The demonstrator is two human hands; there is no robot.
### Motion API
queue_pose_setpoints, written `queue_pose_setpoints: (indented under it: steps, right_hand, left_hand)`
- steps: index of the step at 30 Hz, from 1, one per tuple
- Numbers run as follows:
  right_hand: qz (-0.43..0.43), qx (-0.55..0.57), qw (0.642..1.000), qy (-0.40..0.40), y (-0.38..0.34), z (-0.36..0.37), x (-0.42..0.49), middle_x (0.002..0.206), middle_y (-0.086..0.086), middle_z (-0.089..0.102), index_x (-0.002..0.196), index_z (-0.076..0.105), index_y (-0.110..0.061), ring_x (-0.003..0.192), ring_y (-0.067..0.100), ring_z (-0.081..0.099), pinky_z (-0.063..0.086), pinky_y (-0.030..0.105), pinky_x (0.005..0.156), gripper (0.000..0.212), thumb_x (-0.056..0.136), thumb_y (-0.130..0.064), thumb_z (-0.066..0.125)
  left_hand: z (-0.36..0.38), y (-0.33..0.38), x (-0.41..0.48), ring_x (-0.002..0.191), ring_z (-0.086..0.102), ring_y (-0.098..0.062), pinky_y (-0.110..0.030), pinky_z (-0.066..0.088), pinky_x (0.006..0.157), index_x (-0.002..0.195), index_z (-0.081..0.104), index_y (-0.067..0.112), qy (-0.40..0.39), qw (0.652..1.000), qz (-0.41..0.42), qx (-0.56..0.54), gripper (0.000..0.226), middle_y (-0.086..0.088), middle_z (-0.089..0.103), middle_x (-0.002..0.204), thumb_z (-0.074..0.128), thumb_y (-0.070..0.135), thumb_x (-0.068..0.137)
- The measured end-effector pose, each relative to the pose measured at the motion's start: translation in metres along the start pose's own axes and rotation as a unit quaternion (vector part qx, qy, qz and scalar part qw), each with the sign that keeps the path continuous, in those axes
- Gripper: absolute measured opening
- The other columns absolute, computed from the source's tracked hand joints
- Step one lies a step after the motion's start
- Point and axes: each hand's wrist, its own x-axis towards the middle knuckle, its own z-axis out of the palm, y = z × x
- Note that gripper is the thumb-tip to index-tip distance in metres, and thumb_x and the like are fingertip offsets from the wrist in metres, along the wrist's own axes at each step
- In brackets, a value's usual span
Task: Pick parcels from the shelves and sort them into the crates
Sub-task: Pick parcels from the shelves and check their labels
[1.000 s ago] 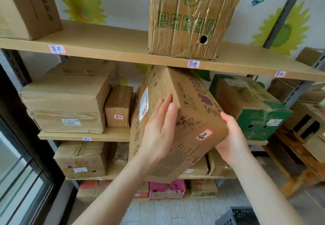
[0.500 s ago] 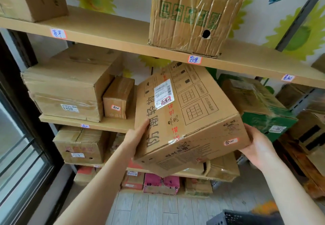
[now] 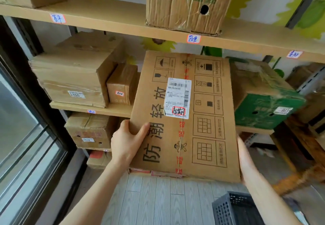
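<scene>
A large brown cardboard parcel (image 3: 202, 128) with black printed characters and a white shipping label is held flat-faced toward me, clear of the middle shelf (image 3: 112, 109). My left hand (image 3: 127, 142) grips its lower left edge, thumb on the front face. My right hand (image 3: 246, 161) presses against its right edge near the bottom corner, fingers hidden behind the box. A dark perforated crate (image 3: 235, 209) stands on the floor at the lower right, only its corner visible.
The shelves hold more parcels: a big brown box (image 3: 73, 77), a small box (image 3: 121, 85), a green box (image 3: 267, 108), a taped box (image 3: 184, 4) on the top shelf (image 3: 112, 22). A window frame (image 3: 35, 119) runs along the left. Wooden pallets (image 3: 306, 154) lie at the right.
The parcel has come off the shelf toward me and turned so its labelled face points at me. My left hand shifted from its top to its lower left edge.
</scene>
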Motion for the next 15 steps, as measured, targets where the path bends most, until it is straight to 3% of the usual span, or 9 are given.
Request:
queue_pose_setpoints:
  steps: [2, 5, 11, 13, 15]
  right_hand:
    - [0.006, 0.018, 1.0, 0.01, 0.016, 0.01, -0.009, 0.087, 0.007, 0.07, 0.087, 0.065, -0.019, 0.084, 0.024, 0.062, 0.05, 0.04, 0.082, 0.047, 0.093, -0.054, 0.034]
    - [0.011, 0.06, 0.998, 0.021, 0.035, 0.024, -0.03, 0.06, -0.002, 0.067, 0.076, 0.061, -0.019, 0.068, 0.019, 0.058, 0.044, 0.031, 0.064, 0.047, 0.094, -0.052, 0.033]
    - [0.034, 0.162, 0.986, 0.014, 0.079, 0.054, -0.085, 0.097, 0.001, 0.073, 0.109, 0.063, -0.024, 0.099, 0.021, 0.063, 0.046, 0.035, 0.071, 0.053, 0.085, -0.061, 0.034]
    - [0.042, 0.197, 0.978, 0.047, 0.106, 0.067, -0.108, 0.113, 0.004, 0.069, 0.12, 0.059, -0.024, 0.107, 0.022, 0.061, 0.048, 0.038, 0.075, 0.06, 0.075, -0.061, 0.045]
    - [0.042, 0.225, 0.968, 0.103, 0.133, 0.074, -0.131, 0.111, 0.003, 0.069, 0.117, 0.06, -0.025, 0.104, 0.019, 0.063, 0.048, 0.035, 0.071, 0.056, 0.072, -0.056, 0.051]
  left_hand:
    - [-0.01, -0.009, -0.006, 0.092, 0.061, -0.023, -0.036, 0.051, 0.082, 0.114, 0.056, 0.012, 0.005, 1.0, 0.009, 0.011, 0.058, 0.0, 0.063, 0.095, 0.062, 0.056, 0.076]
    - [-0.027, -0.027, -0.012, 0.085, 0.059, -0.02, -0.032, 0.049, 0.074, 0.116, 0.055, 0.011, 0.005, 0.999, 0.033, 0.008, 0.058, 0.0, 0.062, 0.093, 0.063, 0.053, 0.077]
    - [-0.071, -0.07, -0.03, 0.084, 0.053, -0.02, -0.034, 0.047, 0.079, 0.121, 0.052, 0.007, -0.022, 0.996, 0.09, 0.006, 0.057, -0.002, 0.056, 0.093, 0.066, 0.043, 0.079]
    - [-0.078, -0.081, -0.035, 0.084, 0.052, -0.021, -0.033, 0.043, 0.078, 0.119, 0.054, 0.005, -0.048, 0.992, 0.115, 0.015, 0.054, -0.002, 0.054, 0.091, 0.066, 0.039, 0.079]
    - [-0.076, -0.085, -0.04, 0.084, 0.054, -0.022, -0.035, 0.044, 0.078, 0.116, 0.055, 0.005, -0.088, 0.985, 0.145, 0.03, 0.051, -0.003, 0.057, 0.091, 0.066, 0.039, 0.08]
